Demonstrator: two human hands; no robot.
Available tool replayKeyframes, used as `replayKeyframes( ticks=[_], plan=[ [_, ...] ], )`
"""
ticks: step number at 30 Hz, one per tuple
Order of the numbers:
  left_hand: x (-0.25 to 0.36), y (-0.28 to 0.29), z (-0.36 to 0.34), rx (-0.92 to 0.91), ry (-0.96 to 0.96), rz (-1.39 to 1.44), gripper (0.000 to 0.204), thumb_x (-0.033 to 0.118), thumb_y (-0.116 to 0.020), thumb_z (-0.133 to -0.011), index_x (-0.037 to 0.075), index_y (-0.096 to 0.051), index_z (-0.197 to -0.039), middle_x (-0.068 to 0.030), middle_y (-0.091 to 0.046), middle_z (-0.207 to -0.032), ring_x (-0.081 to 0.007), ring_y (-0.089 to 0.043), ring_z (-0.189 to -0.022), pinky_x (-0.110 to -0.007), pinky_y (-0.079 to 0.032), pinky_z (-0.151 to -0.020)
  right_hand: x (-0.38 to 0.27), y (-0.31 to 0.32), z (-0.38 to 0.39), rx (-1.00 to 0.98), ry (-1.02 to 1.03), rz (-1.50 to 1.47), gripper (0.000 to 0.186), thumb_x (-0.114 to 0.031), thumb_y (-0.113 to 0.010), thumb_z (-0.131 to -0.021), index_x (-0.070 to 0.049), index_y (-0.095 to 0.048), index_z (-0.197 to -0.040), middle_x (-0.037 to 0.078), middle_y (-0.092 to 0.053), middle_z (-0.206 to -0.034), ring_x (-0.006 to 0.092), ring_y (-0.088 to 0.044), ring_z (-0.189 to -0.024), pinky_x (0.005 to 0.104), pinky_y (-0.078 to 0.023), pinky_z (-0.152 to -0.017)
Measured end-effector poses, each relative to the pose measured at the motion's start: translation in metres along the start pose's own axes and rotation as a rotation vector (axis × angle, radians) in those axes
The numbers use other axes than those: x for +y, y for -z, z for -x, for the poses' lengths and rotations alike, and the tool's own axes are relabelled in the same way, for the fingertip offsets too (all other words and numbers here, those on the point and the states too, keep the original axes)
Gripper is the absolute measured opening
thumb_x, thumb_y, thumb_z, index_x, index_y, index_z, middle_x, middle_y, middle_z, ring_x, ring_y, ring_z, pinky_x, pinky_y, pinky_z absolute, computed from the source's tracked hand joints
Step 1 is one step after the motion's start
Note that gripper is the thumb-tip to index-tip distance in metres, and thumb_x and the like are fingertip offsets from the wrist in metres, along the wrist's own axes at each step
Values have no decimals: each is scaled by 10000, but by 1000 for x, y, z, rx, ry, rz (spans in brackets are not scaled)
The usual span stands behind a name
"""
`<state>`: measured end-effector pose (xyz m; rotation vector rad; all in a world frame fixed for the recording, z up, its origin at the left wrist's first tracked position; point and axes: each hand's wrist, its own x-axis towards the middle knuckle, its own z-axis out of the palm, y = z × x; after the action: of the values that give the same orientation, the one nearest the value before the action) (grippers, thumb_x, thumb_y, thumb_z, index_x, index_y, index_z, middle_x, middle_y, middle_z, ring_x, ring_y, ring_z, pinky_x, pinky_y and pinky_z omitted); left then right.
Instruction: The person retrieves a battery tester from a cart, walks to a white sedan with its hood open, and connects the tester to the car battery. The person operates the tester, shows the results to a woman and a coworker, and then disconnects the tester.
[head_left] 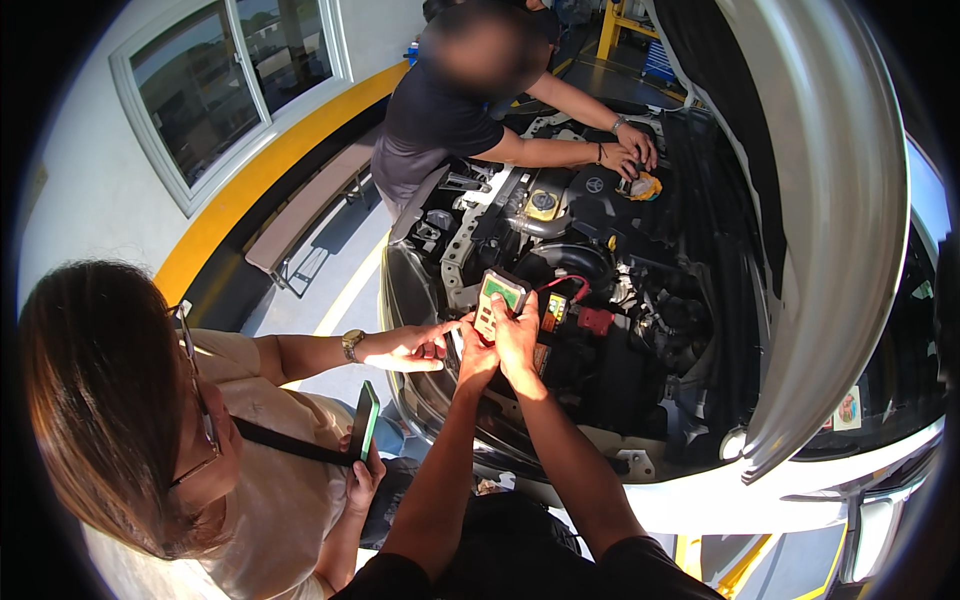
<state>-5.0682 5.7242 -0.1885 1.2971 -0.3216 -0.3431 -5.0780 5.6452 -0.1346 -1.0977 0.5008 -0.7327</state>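
Over the front of the car's engine bay I hold a handheld tester (487,318) with a beige front, a green screen and dark buttons. My left hand (478,358) is closed round its lower left side. Gripping its right side is my right hand (517,338), the thumb lying on the front near the screen. Another person's hand (408,348), with a gold watch, reaches in from the left with a finger by the tester. The car battery (553,312), with a yellow label, sits just beyond my right hand, and a red cable (578,284) runs near it.
At left, a person in a beige shirt (270,440) holds a phone (366,420). Across the bay, another person's hands (630,150) work by a yellow cloth (645,188). The raised hood (830,200) hangs at right. A bench (310,215) stands along the wall.
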Motion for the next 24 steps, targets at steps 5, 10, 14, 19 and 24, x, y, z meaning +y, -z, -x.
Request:
replayKeyframes(
  ticks=[5, 10, 14, 19, 24],
  plan=[
    [-1, 3, -1, 5, 21, -55, 866, 170, -938, -851, 39, -348, -1472, -111, -633, -1346, -194, -645, -1218, -352, -520, -1079, -1, -1, 0, 2, -15, -10, 280, -29, -741, -1017, -29, -587, -1251, 88, -740, -1133, 151, -707, -973, 315, -599, -840],
    [-2, 3, -3, 29, -6, -186, 858, 207, -951, -834, 32, -354, -1425, -132, -616, -1322, -202, -635, -1211, -365, -520, -1071, 6, 4, -2, -67, -5, 19, 399, 39, -748, -974, -40, -548, -1309, 94, -726, -1174, 167, -710, -998, 323, -604, -870],
    [-3, 0, -4, 44, -22, -75, 806, 185, -934, -849, 24, -392, -1424, -122, -611, -1333, -195, -634, -1211, -363, -520, -1071, -3, 5, 1, -130, -82, -95, 478, 57, -758, -952, -50, -507, -1343, 95, -710, -1199, 170, -702, -1054, 324, -601, -909],
    [5, -5, -3, -51, 89, -8, 661, 54, -858, -844, 35, -507, -1404, -67, -588, -1329, -186, -632, -1217, -338, -509, -1062, -20, 32, 0, -142, -48, 60, 587, 9, -755, -983, -39, -486, -1502, 108, -666, -1308, 169, -657, -1203, 355, -559, -1041],
    [-13, 2, -9, -7, -19, -125, 726, -12, -781, -822, 64, -406, -1440, -35, -555, -1310, -155, -589, -1223, -325, -473, -1091, -55, 93, -34, 17, 44, 316, 451, -132, -681, -1073, -68, -565, -1504, 67, -670, -1292, 146, -643, -1144, 296, -515, -988]
  ],
)
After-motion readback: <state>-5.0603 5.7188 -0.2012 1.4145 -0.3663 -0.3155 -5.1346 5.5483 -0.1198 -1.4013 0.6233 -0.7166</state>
